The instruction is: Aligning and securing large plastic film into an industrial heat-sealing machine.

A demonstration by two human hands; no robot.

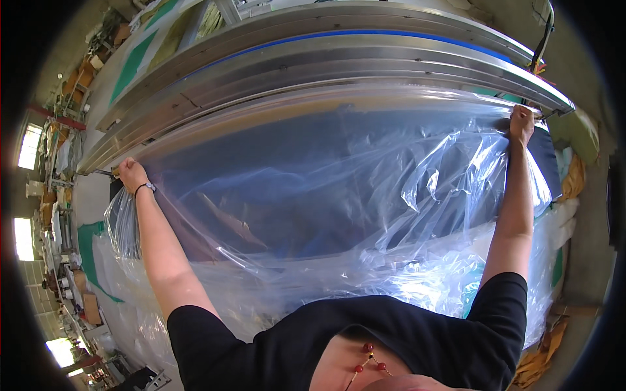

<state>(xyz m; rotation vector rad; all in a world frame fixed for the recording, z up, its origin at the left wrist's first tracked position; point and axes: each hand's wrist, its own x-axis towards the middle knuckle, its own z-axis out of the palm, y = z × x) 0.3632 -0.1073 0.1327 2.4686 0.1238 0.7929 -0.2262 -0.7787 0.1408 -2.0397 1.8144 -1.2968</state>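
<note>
A wide sheet of clear plastic film spreads between my outstretched arms over a dark flat surface. My left hand is closed on the film's far left corner, and folds of film hang below that wrist. At the far right corner, my right hand grips the film with its fingers curled in. The far edge of the film lies along a long metal bar and looks fairly straight there. Toward my body the film is loose, crumpled and shiny.
Behind the metal bar runs a blue strip. Cables hang at the bar's right end. Cluttered shelves and boxes line the left wall. Brown crumpled material lies at the lower right.
</note>
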